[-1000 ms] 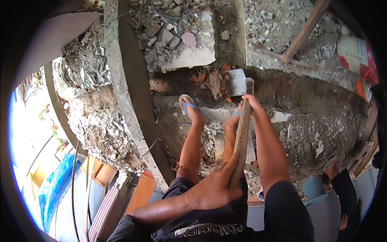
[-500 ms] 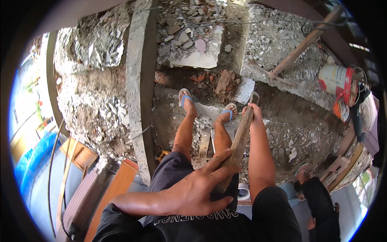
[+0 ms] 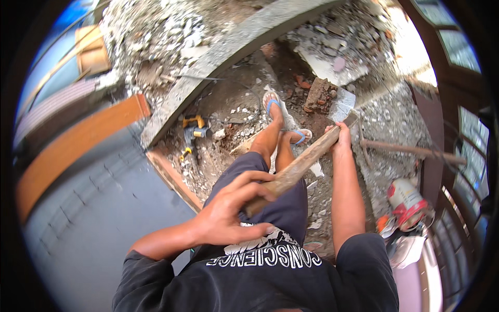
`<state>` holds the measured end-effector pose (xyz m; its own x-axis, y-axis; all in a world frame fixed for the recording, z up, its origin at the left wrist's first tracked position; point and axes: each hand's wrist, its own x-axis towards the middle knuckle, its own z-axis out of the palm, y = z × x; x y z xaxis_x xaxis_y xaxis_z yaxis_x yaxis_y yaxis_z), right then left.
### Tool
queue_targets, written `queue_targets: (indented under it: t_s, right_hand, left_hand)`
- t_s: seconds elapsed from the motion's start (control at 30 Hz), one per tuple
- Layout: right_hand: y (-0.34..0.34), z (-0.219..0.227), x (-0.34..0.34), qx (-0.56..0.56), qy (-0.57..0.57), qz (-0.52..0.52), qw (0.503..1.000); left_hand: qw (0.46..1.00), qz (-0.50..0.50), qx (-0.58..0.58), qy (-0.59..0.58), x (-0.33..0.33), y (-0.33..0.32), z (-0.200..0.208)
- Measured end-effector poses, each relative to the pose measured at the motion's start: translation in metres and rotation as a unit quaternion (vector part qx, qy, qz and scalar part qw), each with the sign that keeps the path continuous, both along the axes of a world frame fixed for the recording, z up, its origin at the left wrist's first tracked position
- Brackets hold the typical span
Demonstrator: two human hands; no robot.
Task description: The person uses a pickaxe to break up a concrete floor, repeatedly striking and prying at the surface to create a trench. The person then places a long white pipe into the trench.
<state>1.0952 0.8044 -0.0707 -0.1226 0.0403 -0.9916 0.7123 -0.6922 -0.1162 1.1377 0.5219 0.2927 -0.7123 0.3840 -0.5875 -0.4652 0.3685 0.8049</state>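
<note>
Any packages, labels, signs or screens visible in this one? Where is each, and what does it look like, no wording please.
Bucket-like container: on the rubble at lower right, beside the person's right arm; round, white with red bands.
Printed shirt lettering: across the person's black shirt at bottom centre; white block print.
No signs or screens in view.

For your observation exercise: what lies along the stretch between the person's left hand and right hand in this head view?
Only the wooden handle of the hoe runs between them in the head view: the left hand grips its near end, the right hand grips it just below the metal blade.
</note>
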Motion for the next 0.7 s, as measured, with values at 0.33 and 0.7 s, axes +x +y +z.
queue_targets:
  t_s: [0.33,0.7]
  right_hand:
    - [-0.19,0.009,0.03,0.011,0.031,0.228,0.973]
    - [-0.303,0.063,0.297,0.106,0.085,0.662,0.737]
  left_hand:
    - [0.934,0.183,-0.117,-0.284,0.106,-0.106,0.023]
    - [0.753,0.207,-0.222,-0.584,0.451,-0.064,0.01]
